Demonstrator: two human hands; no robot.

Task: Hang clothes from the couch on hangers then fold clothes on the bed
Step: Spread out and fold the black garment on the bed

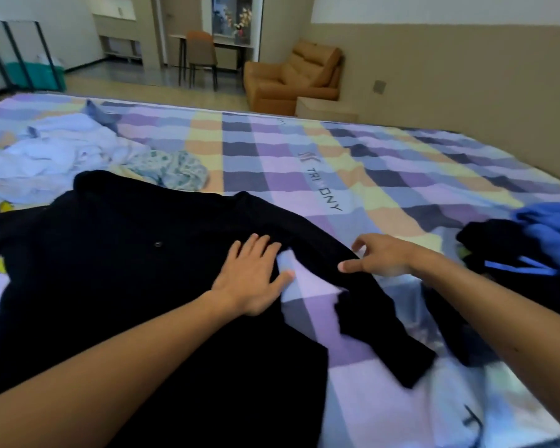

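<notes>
On the bed: I see a checked sheet [385, 163] in purple, yellow and navy filling most of my view, with dark lettering on it just past centre toward 1 o'clock.
Task garment: a black shirt [110, 270] lies spread flat from centre out to 8 o'clock; its sleeve [369, 305] runs down toward 5 o'clock, with a wedge of sheet showing between sleeve and body.
Other clothes: a heap of pale clothes [46, 156] sits at 10 o'clock, a floral garment [175, 169] touching its near edge; a blue garment [553, 234] lies on a dark garment [485, 240] at 3 o'clock.
Room: an orange couch [291, 79] stands at 12 o'clock beyond the bed, a chair [201, 56] and table [227, 43] to its left, a tan wall [466, 76] at 2 o'clock.
Left hand: my left hand [256, 279] lies palm down on the shirt by the armpit, fingers straight and spread, gripping nothing.
Right hand: my right hand [382, 257] is over the upper sleeve, fingers loose and apart, thumb pointing toward 9 o'clock; it looks to rest on the cloth, though blur keeps me from being sure.
Edges: the far bed edge runs from 10 to 3 o'clock; a low block [327, 111] meets it near 1 o'clock.
Open room: bare sheet stretches from the collar out toward 2 o'clock.
</notes>
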